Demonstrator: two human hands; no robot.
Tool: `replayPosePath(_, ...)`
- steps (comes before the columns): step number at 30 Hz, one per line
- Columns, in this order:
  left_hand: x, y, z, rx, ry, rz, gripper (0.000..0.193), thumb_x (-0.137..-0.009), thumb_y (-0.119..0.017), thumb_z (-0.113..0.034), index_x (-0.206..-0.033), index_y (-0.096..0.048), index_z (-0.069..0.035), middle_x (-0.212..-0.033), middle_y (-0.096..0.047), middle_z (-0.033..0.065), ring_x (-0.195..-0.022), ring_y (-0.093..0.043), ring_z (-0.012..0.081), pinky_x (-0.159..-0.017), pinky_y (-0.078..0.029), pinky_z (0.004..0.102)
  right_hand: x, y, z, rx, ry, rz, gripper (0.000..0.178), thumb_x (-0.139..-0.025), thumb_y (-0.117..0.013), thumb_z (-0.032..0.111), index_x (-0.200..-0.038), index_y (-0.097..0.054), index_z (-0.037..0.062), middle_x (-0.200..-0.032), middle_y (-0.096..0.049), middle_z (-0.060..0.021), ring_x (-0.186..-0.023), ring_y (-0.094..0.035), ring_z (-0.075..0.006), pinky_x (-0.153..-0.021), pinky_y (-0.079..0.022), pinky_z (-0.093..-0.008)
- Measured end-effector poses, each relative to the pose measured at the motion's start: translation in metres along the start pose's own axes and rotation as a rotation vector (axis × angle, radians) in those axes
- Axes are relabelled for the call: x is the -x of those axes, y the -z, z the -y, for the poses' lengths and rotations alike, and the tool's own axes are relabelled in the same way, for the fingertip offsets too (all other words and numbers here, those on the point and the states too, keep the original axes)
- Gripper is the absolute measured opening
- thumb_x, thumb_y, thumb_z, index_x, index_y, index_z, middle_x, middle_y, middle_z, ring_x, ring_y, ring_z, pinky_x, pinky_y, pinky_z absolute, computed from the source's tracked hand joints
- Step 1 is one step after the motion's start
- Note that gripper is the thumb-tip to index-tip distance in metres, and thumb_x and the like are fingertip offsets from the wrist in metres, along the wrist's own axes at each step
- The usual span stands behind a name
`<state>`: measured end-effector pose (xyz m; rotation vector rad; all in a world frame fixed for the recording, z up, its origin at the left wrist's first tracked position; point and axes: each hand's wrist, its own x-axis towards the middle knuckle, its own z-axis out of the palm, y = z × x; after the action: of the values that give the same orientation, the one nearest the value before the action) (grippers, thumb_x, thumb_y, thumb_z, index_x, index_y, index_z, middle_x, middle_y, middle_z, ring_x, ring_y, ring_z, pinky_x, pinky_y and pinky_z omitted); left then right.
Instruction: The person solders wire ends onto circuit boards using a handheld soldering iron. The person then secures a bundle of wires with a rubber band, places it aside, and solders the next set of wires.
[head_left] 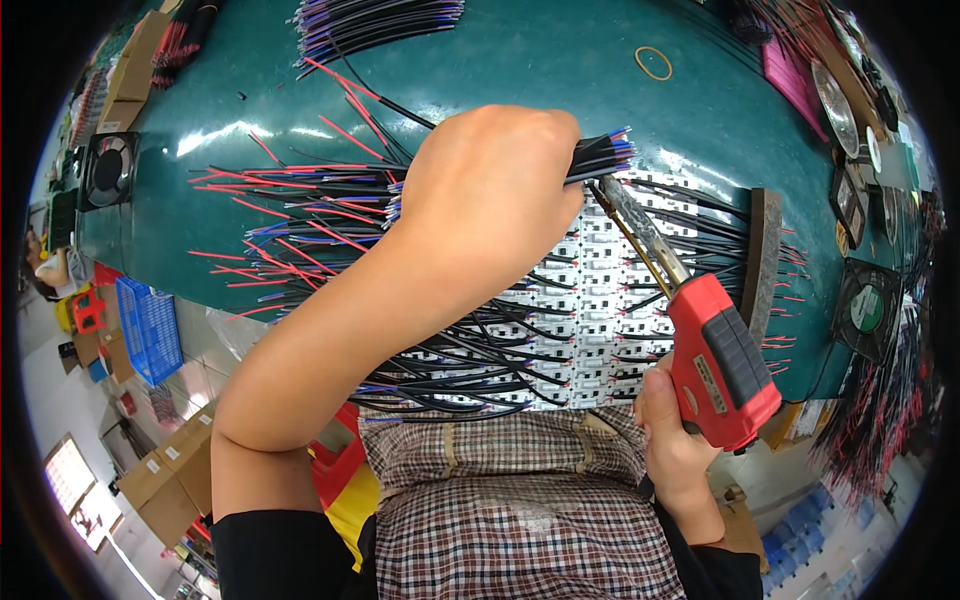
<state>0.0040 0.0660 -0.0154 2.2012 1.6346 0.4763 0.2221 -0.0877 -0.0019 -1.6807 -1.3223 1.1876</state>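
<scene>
My left hand (495,185) is closed around a bundle of black cables (605,155), whose bared blue and white wire ends stick out to the right. My right hand (675,440) grips a red and black soldering gun (725,370). The gun's long metal tip reaches up and left, close beneath the bundle; whether it touches a wire I cannot tell. Below my left hand lies a white panel of small circuit boards (590,340), with black cables joined along both sides. Loose red and blue wire ends (290,225) fan out to the left. My left forearm hides part of the cables.
A dark bar (762,250) lies across the right-hand cables on the green table (240,75). More cables (380,28) and a rubber band (653,63) lie at the back. Small fans stand left (108,170) and right (866,310). A blue crate (147,330) sits lower left.
</scene>
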Motion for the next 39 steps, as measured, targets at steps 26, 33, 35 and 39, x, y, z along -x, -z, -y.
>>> replayPosePath(26,0.001,-0.006,-0.003,-0.012,-0.037,-0.038,0.016,-0.079,-0.076,-0.015,-0.085,-0.070,-0.001,-0.080,-0.069,0.0168,-0.080,-0.068,0.0379,-0.074,-0.054,0.0474,0.008,0.009,-0.003,0.138,0.066,-0.003,0.024,-0.098,-0.066,0.005,-0.119,-0.056,-0.0011,-0.079,-0.056,-0.0028,-0.055,-0.048,-0.0074,-0.050,-0.041,-0.0246)
replayPosePath(33,-0.002,-0.003,-0.001,0.032,-0.021,-0.006,0.017,-0.079,-0.076,-0.016,-0.086,-0.070,-0.001,-0.078,-0.069,0.0180,-0.078,-0.068,0.0386,-0.072,-0.054,0.0477,0.008,0.007,-0.007,0.098,0.078,0.006,0.024,-0.098,-0.066,0.003,-0.119,-0.056,-0.0015,-0.079,-0.056,-0.0030,-0.054,-0.047,-0.0071,-0.049,-0.040,-0.0243)
replayPosePath(35,-0.003,-0.002,0.000,0.039,-0.010,-0.002,0.017,-0.079,-0.076,-0.016,-0.086,-0.070,-0.001,-0.078,-0.069,0.0183,-0.077,-0.068,0.0389,-0.072,-0.054,0.0479,0.009,0.006,-0.006,0.064,0.065,0.009,0.023,-0.098,-0.065,0.003,-0.119,-0.056,-0.0014,-0.079,-0.056,-0.0030,-0.054,-0.047,-0.0072,-0.049,-0.040,-0.0242)
replayPosePath(39,-0.004,-0.002,-0.001,0.024,-0.010,0.012,0.017,-0.079,-0.075,-0.016,-0.086,-0.070,-0.001,-0.077,-0.069,0.0186,-0.077,-0.068,0.0393,-0.071,-0.054,0.0482,0.010,0.003,-0.008,0.054,-0.004,-0.013,0.022,-0.098,-0.065,0.004,-0.118,-0.056,-0.0019,-0.079,-0.056,-0.0035,-0.055,-0.049,-0.0076,-0.049,-0.041,-0.0237)
